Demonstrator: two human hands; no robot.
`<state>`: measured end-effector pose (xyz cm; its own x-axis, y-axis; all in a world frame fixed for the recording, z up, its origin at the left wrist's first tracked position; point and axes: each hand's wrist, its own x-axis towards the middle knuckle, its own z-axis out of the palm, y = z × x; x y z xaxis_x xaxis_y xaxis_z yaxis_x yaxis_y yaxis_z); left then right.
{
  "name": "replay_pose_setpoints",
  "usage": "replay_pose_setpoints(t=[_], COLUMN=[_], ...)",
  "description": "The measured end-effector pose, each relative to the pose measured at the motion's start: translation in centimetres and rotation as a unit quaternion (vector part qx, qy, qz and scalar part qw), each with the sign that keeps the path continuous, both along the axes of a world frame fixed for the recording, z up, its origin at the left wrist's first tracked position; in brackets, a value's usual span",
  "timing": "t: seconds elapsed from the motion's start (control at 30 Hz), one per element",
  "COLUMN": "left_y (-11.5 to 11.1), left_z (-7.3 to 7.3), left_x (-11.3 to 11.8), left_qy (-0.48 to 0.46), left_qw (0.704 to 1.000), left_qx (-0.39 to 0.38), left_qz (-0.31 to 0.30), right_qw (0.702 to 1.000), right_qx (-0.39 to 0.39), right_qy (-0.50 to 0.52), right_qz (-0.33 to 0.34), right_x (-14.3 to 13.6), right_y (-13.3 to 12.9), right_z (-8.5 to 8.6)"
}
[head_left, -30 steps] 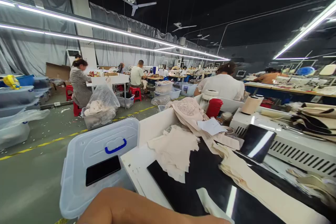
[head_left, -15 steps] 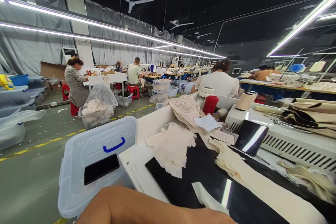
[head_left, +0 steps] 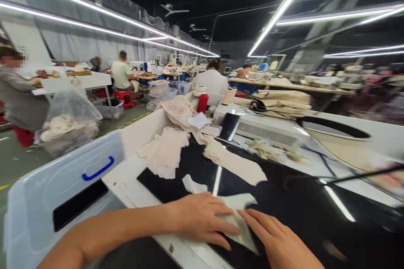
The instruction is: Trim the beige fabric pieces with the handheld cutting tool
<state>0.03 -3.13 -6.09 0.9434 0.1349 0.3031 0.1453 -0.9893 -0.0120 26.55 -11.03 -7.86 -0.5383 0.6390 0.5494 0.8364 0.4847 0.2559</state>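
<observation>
To the right of the right hand (head_left: 282, 235), the black surface (head_left: 303, 201) is mostly bare, leaving room sideways; ahead, a cream cloth strip (head_left: 235, 162) and a pale cloth pile (head_left: 166, 151) obstruct, a narrow gap between them; a white panel (head_left: 135, 138) bars the far left; a dark bar (head_left: 362, 173), blurred, perhaps crosses at right.

Can't see pale cloth (head_left: 244, 201) fully, partly covered by left grip (head_left: 202, 218). Can't follow right grip (head_left: 276, 233) past wrist, cut by bottom edge. Can't identify small blurred item (head_left: 335, 250) right of right grip. Can't see whole bin (head_left: 34, 201) left of left grip, cropped at bottom.
</observation>
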Motion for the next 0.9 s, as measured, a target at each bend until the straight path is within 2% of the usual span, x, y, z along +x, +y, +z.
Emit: replay_pose_setpoints(t=[0.07,0.13,0.23,0.33,0.4,0.47,0.53,0.6,0.67,0.73,0.8,0.9], left_y=[-0.5,-0.5,-0.5,-0.4,-0.5,-0.7,-1.0,-1.4,-1.7,-1.9,-1.8,-1.4], left_z=[0.4,0.6,0.7,0.6,0.7,0.8,0.9,1.0,1.0,1.0,0.9,0.8], left_x=[-1.1,-2.1,-3.0,-3.3,-3.3,-2.9,-2.3,-1.6,-0.8,-0.1,0.4,0.5], left_qy=[-0.004,-0.01,-0.029,-0.037,-0.043,-0.053,-0.065,-0.065,-0.054,-0.041,-0.036,-0.033], left_qw=[0.999,0.998,0.995,0.994,0.993,0.993,0.992,0.991,0.992,0.992,0.992,0.991], left_qx=[-0.036,-0.069,-0.098,-0.102,-0.102,-0.106,-0.109,-0.115,-0.118,-0.12,-0.123,-0.127], left_qz=[0.014,0.009,0.018,0.028,0.028,0.023,0.015,0.009,-0.001,-0.009,-0.016,-0.033], right_qw=[1.0,0.997,0.988,0.961,0.925,0.88,0.836,0.792,0.746,0.713,0.702,0.702], right_qx=[0.027,0.073,0.147,0.227,0.277,0.285,0.253,0.186,0.106,0.032,0.009,0.029], right_qy=[-0.011,0.004,0.055,0.148,0.237,0.353,0.469,0.569,0.648,0.696,0.711,0.711], right_qz=[-0.003,-0.004,-0.001,-0.049,-0.105,-0.14,-0.133,-0.119,-0.109,-0.08,-0.046,-0.031], right_x=[-1.7,-2.7,-2.3,-0.5,0.5,1.1,1.6,1.8,1.9,1.6,1.0,0.1], right_y=[-2.1,-3.9,-6.5,-8.5,-9.0,-8.7,-7.9,-6.8,-5.9,-5.0,-4.3,-3.5], right_z=[3.8,6.8,9.2,9.7,9.7,9.7,9.6,9.6,9.6,9.9,10.4,10.9])
